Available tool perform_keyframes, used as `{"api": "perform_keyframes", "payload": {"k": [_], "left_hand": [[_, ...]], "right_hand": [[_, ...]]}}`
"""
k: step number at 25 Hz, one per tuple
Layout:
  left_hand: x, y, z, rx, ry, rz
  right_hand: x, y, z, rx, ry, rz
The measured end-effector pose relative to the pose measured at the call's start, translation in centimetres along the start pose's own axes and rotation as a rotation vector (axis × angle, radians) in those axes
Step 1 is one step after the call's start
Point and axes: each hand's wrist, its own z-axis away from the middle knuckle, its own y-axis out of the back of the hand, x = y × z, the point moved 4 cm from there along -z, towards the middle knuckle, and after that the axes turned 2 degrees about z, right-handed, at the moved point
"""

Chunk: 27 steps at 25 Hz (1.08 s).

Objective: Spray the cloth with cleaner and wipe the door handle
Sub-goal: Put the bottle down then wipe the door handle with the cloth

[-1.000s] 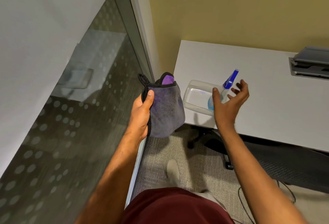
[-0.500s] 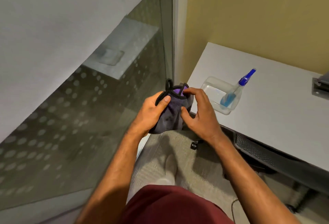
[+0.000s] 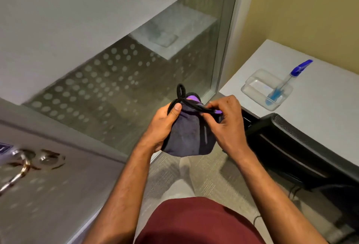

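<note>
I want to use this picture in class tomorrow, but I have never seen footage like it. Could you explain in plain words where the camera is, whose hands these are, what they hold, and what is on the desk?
There is no machine here. The single picture comes from a wide-angle camera worn on a person's head, looking forward and down, so you see that person's own arms.

Both hands grip a dark grey cloth with black edging, a small black loop and a purple inner side. The left hand holds its left edge, thumb on top; the right hand pinches the top edge.

On the white desk at the right stands a clear plastic container, with a spray bottle of blue cleaner leaning in it, untouched. A black office chair is tucked under the desk.

At the lower left, blurred, is the door's metal lever handle with a lock beside it. Behind the hands is a dotted glass panel.
</note>
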Motion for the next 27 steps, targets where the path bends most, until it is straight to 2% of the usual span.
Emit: {"api": "perform_keyframes", "payload": {"k": [3,7,10,13,20,27], "left_hand": [[0.4,2.6,2.9,0.083,-0.016,0.004],[1.1,6.7,6.4,0.184,-0.074,0.004],[1.9,9.8,8.8,0.174,-0.131,-0.013],[1.6,13.5,11.3,0.279,-0.144,0.020],[1.9,23.1,18.6,0.325,-0.053,0.025],[1.5,29.7,24.3,0.420,-0.141,-0.088]], "right_hand": [[-2.8,-1.9,0.8,-0.029,0.098,-0.052],[-6.4,-5.2,1.7,-0.164,0.083,-0.231],[-9.3,-8.0,1.9,-0.237,0.094,-0.331],[-12.4,-11.0,2.2,-0.279,0.154,-0.368],[-20.8,-19.2,5.7,-0.556,0.032,-0.626],[-25.2,-25.9,9.0,-0.712,-0.106,-0.705]]}}
